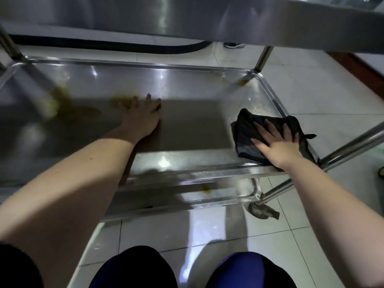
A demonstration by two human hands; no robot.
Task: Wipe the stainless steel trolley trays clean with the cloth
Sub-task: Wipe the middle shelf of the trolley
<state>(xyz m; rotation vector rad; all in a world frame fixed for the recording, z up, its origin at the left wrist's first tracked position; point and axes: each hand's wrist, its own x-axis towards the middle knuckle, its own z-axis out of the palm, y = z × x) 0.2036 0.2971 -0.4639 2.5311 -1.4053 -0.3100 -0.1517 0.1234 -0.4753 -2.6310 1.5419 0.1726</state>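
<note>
The middle tray (187, 88) of the steel trolley fills the view, with yellow-brown smears at its left (58, 94), centre (120, 99) and far right corner (242, 82). My right hand (276, 142) lies flat, fingers spread, pressing a black cloth (247, 129) onto the tray's near right corner. In the tray's middle my left hand (143, 117) rests flat on the steel beside the centre smear. A lower tray (207, 196) below shows a small yellow spot (207, 190).
The top tray (187, 15) overhangs the upper view. Upright posts stand at the far left (10, 46) and far right (264, 59), and handle bars (353, 146) slant at the right. A wheel (259, 210) sits on the white tiled floor. My knees are at the bottom.
</note>
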